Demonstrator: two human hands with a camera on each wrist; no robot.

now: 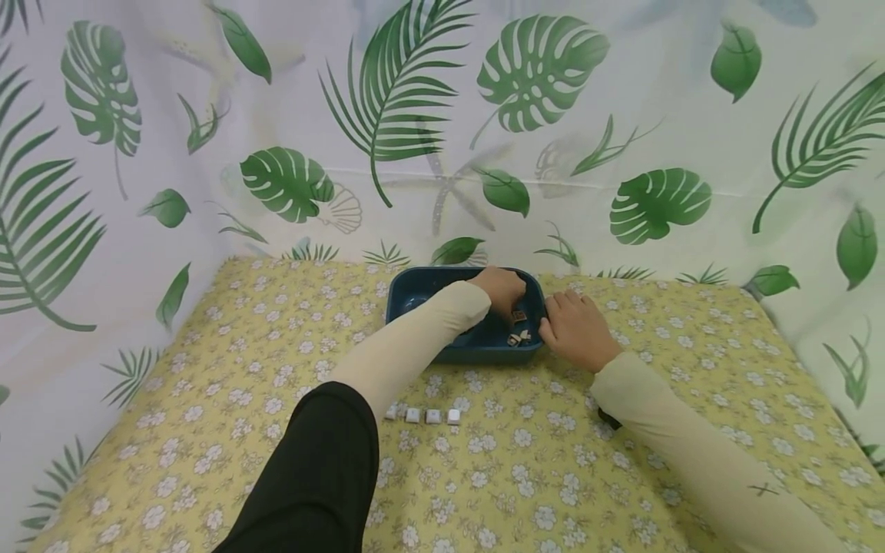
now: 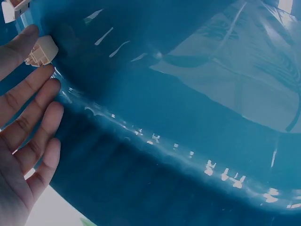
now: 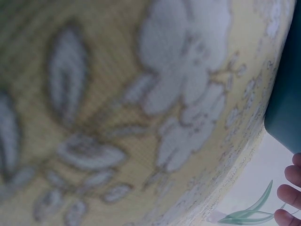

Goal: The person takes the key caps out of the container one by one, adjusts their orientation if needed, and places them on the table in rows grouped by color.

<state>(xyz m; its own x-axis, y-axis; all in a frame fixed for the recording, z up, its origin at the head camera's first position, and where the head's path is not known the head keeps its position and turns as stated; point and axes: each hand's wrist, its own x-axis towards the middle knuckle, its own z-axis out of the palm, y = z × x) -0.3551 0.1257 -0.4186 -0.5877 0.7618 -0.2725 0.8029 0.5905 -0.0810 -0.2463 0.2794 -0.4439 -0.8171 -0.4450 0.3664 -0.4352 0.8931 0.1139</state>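
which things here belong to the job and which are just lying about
In the job, it seems:
blue rectangular plastic bin, with the left hand inside
small hollow cream plastic piece by its thumb
row of small white square pieces, probably

Just surroundings:
yellow floral tablecloth
white leaf-print cloth backdrop

A: Where's your room at the blue bin (image 1: 498, 355)?
B: Over its left end. Your left hand (image 1: 501, 288) takes the right end, near small loose pieces (image 1: 515, 339); your left sleeve (image 1: 415, 338) crosses the front rim.
A: Right side?
B: Tight. Your right hand (image 1: 579, 330) is right by the wall. Backdrop (image 1: 442, 115) limits you behind.
A: Low, in front?
B: White blocks (image 1: 432, 416) beside your left sleeve; pass over the cloth (image 1: 512, 468) between them and your right sleeve (image 1: 684, 430).
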